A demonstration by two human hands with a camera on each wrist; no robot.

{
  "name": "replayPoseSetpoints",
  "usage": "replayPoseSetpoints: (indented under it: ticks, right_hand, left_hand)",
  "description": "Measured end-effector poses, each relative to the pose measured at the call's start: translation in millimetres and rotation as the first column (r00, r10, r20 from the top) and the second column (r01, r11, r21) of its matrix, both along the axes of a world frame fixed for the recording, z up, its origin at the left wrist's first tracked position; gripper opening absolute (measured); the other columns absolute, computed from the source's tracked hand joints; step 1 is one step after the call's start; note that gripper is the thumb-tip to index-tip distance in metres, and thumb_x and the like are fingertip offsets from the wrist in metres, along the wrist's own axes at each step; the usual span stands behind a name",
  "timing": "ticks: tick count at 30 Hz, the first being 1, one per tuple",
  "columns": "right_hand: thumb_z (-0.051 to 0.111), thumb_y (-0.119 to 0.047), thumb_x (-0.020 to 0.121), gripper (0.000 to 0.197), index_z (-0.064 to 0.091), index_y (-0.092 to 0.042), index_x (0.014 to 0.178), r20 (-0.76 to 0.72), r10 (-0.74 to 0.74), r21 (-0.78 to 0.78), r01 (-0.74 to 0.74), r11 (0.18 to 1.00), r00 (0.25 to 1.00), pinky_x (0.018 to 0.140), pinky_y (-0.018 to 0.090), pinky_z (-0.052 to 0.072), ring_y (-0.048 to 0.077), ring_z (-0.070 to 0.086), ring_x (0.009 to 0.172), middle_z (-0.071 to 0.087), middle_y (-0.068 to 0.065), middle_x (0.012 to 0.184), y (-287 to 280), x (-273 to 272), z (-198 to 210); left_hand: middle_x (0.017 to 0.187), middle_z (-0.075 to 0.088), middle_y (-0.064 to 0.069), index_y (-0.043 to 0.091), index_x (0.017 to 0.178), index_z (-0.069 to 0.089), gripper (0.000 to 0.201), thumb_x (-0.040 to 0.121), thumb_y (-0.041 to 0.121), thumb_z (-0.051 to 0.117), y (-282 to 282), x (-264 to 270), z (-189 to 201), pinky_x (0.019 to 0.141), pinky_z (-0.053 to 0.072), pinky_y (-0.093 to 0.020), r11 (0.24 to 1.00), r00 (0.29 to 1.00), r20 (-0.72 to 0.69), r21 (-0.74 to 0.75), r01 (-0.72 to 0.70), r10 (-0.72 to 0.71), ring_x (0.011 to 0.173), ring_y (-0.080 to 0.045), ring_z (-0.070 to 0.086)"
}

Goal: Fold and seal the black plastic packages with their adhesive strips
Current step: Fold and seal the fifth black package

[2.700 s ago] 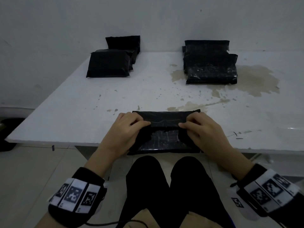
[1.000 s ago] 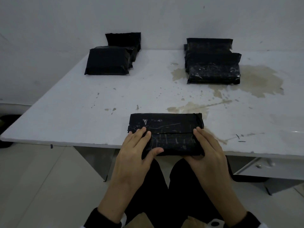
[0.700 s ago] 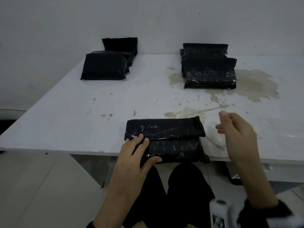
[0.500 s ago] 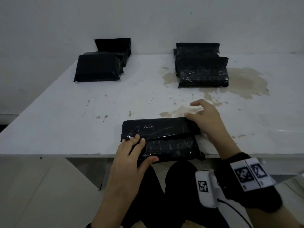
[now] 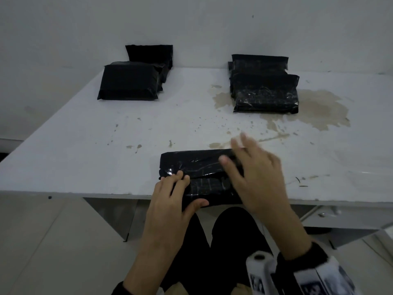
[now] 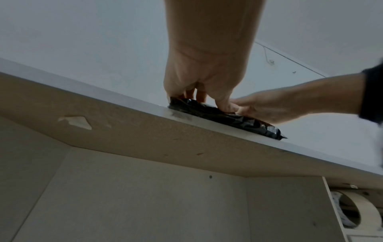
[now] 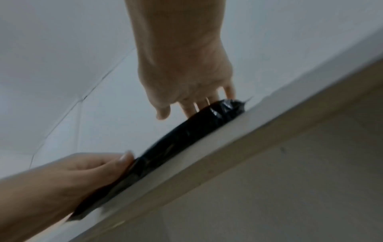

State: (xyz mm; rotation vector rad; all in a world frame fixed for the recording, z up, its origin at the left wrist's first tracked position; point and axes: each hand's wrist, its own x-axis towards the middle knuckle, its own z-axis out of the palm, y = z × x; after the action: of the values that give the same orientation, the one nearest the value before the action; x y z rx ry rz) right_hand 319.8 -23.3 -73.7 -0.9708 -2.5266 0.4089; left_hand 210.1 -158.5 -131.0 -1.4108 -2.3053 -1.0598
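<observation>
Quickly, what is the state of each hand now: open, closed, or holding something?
Left hand: fingers on top of the near package, thumb at its near edge, holding it down at the table edge.
Right hand: open, fingers spread over the package's right end; blurred.

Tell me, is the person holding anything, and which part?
The left hand holds the near black package at its left end, fingers on top, thumb against the front edge. The right hand is spread open over its right end, blurred, gripping nothing.

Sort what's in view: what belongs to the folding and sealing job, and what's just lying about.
Job: near package, held by left hand, right hand spread over it; left stack; right stack.

Lying about: tape roll under the table; brown stain.
</observation>
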Motion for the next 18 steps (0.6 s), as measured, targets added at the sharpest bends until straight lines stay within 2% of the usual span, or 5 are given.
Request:
replayPoseSetpoints:
  ticks: [5,8,10,15,18]
  right_hand:
    - [0.006,-0.06,0.08,0.075,0.016,-0.029,0.147,0.104,-0.045,-0.292,0.073,0.954,0.994,0.115,0.033,0.005,0.01,0.008,0.143,0.007,-0.006,0.157,-9.1,19.3,-10.1]
    - [0.002,-0.052,0.09,0.071,0.011,-0.015,0.149,0.166,-0.242,-0.152,0.268,0.951,0.956,0.116,0.041,-0.002,0.02,-0.005,0.145,-0.001,0.009,0.157,-8.8,14.8,-5.5]
    - [0.004,-0.052,0.095,0.062,0.006,-0.021,0.149,0.07,-0.16,-0.017,0.162,0.987,0.985,0.113,0.04,-0.013,0.016,-0.016,0.142,-0.012,0.007,0.156,-21.2,2.6,-10.7]
    - [0.015,-0.041,0.101,0.051,0.06,-0.029,0.122,-0.082,0.112,0.234,-0.091,0.968,0.99,0.102,0.034,0.026,0.02,0.052,0.123,0.055,0.006,0.132,-45.7,-12.7,-48.0]
    - [0.024,-0.037,0.101,0.045,0.068,-0.027,0.112,-0.189,0.089,0.279,-0.033,0.96,0.978,0.095,0.034,0.033,0.019,0.06,0.113,0.064,0.005,0.121,-43.2,-17.0,-55.9]
  left_hand:
    - [0.106,0.061,-0.01,-0.002,0.107,0.063,0.064,0.079,0.053,0.044,1.5,2.4,0.0,0.092,0.036,-0.02,1.0,1.0,0.007,0.012,0.001,-0.001,0.101,-0.013,0.043]
    - [0.105,0.058,-0.009,0.0,0.107,0.061,0.069,0.082,0.06,0.038,3.2,1.6,-0.7,0.093,0.032,-0.025,1.0,1.0,0.009,0.0,0.0,0.0,0.098,-0.012,0.041]
    - [0.105,0.055,-0.008,0.002,0.106,0.059,0.072,0.084,0.064,0.032,3.6,1.3,1.2,0.09,0.033,-0.025,0.999,1.0,0.019,-0.032,0.001,0.0,0.095,-0.011,0.04]
    - [0.097,0.055,-0.003,0.008,0.095,0.062,0.051,0.073,0.053,0.053,1.2,-5.0,3.7,0.075,0.044,-0.024,0.999,0.998,0.061,0.042,-0.002,0.0,0.086,-0.009,0.042]
    - [0.097,0.058,0.0,0.016,0.096,0.061,0.033,0.071,0.037,0.061,-1.3,0.5,16.7,0.084,0.034,-0.018,0.988,1.0,0.0,0.152,0.022,-0.022,0.091,-0.009,0.047]
